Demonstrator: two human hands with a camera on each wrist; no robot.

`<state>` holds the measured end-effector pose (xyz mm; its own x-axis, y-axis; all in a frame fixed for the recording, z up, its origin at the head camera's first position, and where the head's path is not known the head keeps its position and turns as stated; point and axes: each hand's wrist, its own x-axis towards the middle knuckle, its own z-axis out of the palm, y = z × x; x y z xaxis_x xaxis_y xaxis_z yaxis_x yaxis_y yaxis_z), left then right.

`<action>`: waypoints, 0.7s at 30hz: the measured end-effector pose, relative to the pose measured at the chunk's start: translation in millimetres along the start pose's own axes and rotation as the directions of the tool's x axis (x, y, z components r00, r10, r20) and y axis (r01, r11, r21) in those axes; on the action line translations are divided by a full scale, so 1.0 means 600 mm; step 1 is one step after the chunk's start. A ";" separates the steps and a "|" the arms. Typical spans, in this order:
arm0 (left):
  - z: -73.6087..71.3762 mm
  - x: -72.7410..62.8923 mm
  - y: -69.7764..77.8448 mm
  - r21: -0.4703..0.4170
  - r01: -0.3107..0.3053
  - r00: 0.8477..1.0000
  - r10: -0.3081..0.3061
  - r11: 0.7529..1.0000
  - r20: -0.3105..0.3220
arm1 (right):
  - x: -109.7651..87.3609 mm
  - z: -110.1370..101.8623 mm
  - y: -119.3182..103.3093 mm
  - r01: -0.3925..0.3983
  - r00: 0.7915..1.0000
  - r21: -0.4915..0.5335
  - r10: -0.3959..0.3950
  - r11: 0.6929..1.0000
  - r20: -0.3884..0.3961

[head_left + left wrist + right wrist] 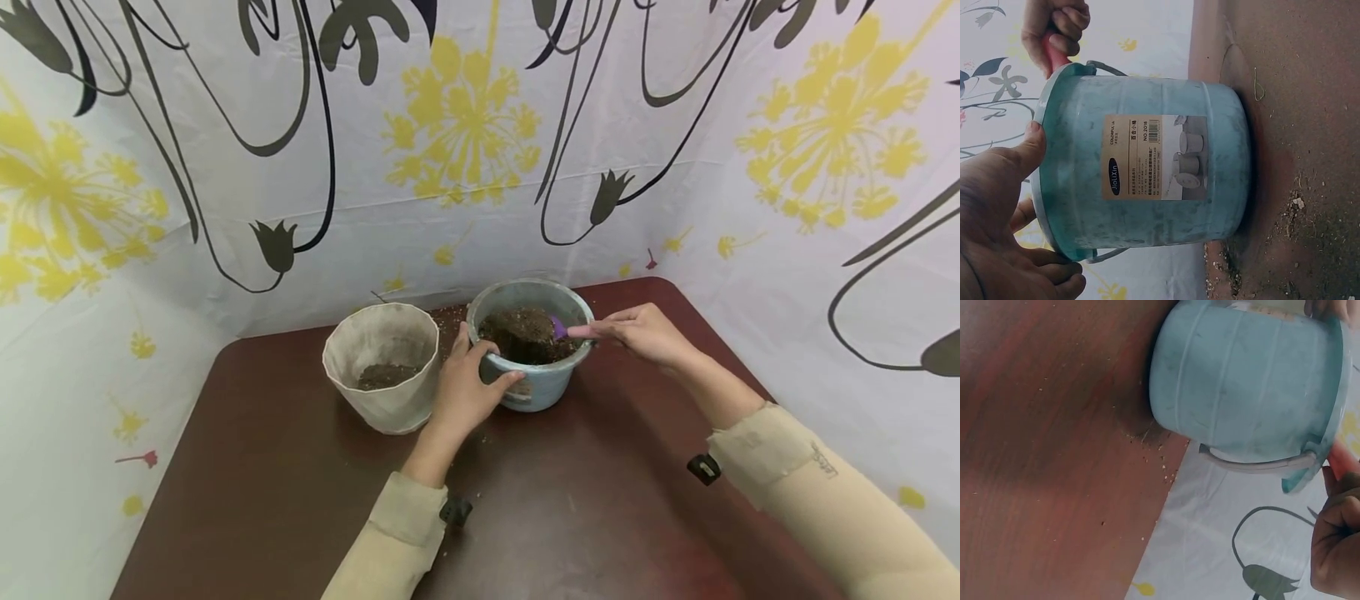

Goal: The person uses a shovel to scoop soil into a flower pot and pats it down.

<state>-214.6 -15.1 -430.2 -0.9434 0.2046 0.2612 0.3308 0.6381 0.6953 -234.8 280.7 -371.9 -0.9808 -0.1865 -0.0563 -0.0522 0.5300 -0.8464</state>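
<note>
A light-blue bucket [536,387] with dark soil [517,329] in it stands toward the back of the table. My left hand [465,387] grips its rim on the near left side, as the left wrist view also shows with the thumb and fingers spread along the rim. My right hand [645,333] holds a hand trowel by its pink handle [581,332] at the bucket's right rim. The trowel's purple neck [558,327] runs down into the soil, which hides its blade. In the right wrist view, the fingers of my right hand [1338,540] curl around the handle.
A whitish faceted pot [397,400] with a little soil at its bottom stands left of the bucket. Soil crumbs [1297,203] lie scattered on the dark red table [247,467]. A grey bail handle [1260,465] hangs at the bucket's side. Patterned cloth [450,250] closes in the back and sides.
</note>
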 end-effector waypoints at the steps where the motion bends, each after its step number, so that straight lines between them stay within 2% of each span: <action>1: 0.000 0.000 0.000 0.001 0.001 1.000 -0.001 1.000 -0.001 | -0.002 0.000 0.002 0.002 1.000 0.003 -0.002 1.000 -0.005; 13: 0.000 -0.003 -0.002 0.003 0.021 1.000 -0.021 1.000 0.007 | -0.015 0.011 0.009 -0.005 0.999 0.079 0.008 0.997 -0.042; 21: 0.000 -0.002 -0.002 0.020 0.018 1.000 -0.018 1.000 -0.002 | -0.014 0.015 0.014 0.027 0.997 0.075 -0.021 0.997 -0.078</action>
<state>-213.7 -15.9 -431.2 -0.9492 0.1910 0.2500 0.3129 0.6564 0.6864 -225.1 279.2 -383.5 -0.9912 -0.1322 0.0032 -0.0643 0.4609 -0.8851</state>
